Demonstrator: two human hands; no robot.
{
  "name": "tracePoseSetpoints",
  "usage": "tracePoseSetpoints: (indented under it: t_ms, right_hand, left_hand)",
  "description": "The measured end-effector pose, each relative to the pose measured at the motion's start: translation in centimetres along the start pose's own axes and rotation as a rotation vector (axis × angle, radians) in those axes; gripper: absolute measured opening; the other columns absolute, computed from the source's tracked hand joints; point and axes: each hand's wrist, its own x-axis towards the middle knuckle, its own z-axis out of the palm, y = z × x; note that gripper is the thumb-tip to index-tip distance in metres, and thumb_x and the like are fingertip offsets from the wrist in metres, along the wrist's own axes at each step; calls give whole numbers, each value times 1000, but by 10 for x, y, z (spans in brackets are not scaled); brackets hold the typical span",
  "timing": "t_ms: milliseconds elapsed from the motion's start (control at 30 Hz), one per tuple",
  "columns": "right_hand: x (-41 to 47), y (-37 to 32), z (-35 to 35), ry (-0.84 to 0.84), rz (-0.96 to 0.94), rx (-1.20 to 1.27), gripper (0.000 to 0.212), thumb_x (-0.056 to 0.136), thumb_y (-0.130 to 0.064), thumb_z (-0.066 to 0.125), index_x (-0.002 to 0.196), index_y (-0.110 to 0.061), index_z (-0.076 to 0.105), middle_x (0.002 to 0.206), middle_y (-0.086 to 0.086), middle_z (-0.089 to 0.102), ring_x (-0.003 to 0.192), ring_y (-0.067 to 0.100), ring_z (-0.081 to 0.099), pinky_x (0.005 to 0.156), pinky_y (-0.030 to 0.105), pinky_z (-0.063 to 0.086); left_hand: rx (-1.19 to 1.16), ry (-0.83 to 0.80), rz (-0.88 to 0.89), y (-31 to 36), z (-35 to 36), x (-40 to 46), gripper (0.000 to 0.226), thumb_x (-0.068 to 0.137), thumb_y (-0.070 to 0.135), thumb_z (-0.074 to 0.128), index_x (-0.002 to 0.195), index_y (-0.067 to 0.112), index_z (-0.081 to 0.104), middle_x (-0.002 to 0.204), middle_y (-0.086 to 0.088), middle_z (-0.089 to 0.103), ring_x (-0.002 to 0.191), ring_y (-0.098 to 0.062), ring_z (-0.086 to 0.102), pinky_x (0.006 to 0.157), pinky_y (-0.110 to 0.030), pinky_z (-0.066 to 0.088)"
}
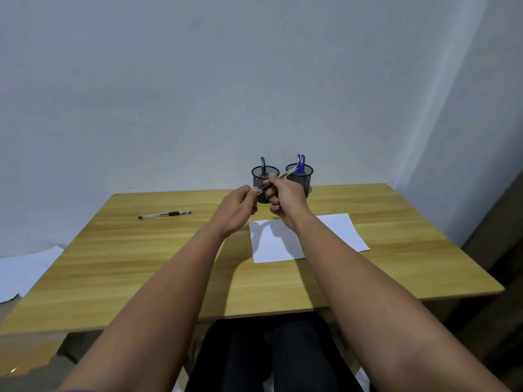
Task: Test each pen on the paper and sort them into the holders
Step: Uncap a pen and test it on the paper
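Both hands are raised above the wooden table, in front of two black mesh holders. My right hand grips a clear pen with a black grip, slanting up to the right. My left hand pinches that pen's lower left end. The left holder has one black pen in it. The right holder has two blue pens. A white paper with faint marks near its top edge lies under my hands. Another clear pen with a black grip lies on the table to the left.
The table stands against a pale wall. White sheets lie on the floor at the left, below the table edge. My dark-clothed legs are under the near edge. A dark object stands at the right side.
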Motion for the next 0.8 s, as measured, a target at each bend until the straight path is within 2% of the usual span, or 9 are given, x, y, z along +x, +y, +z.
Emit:
tracePoseSetpoints:
  t_ms: [133,267,367,533,633,733,800]
  right_hand:
    - [9,10,6,47,12,-12,30,109,-25,60,83,-11,65,50,-6,48,39,7,33,44,24,24]
    - [34,6,-22,340,78,204,31,107,-21,57,78,-13,59,55,-2,41,32,7,27,36,17,19]
    - [48,-11,-68,476,35,134,27,101,-17,58,74,-14,56,53,-2,41,32,10,25,39,17,16]
    - [48,-6,-98,430,-91,-159,29,97,-23,76,74,-14,61,58,0,58,43,13,44,40,20,32]
    - [50,8,-107,379,-104,-208,23,102,-21,72,82,-15,61,65,6,64,43,11,49,41,18,39]
    - [50,20,-111,315,-108,-263,16,103,-16,66,89,-9,65,75,14,72,43,12,53,41,19,42]
    - [50,27,-112,280,-107,-265,13,104,-12,65,96,-2,71,77,15,74,45,14,56,43,21,46]
  left_hand:
    - [-36,-41,-55,-4,7,5,48,108,36,38,90,-4,57,78,-5,62,74,-19,54,74,-36,45]
    - [-27,-98,-99,-18,-1,4,45,108,37,40,83,5,59,78,-3,62,76,-20,56,81,-44,53]
    - [180,-41,-115,-62,-24,-1,43,105,40,45,78,9,56,75,0,63,71,-23,56,71,-44,48]
    - [678,132,-114,-108,-34,7,29,99,47,52,93,24,68,93,0,61,86,-26,60,74,-41,52]
    - [887,124,-68,-119,-26,17,33,97,48,52,103,24,74,103,-4,62,98,-30,60,79,-42,52]
    - [967,107,-95,-126,-15,21,37,94,52,57,113,24,73,115,-6,63,108,-34,58,86,-46,49]
    - [890,178,-53,-127,-8,21,44,91,50,61,123,22,68,125,-8,62,113,-37,56,88,-49,48]
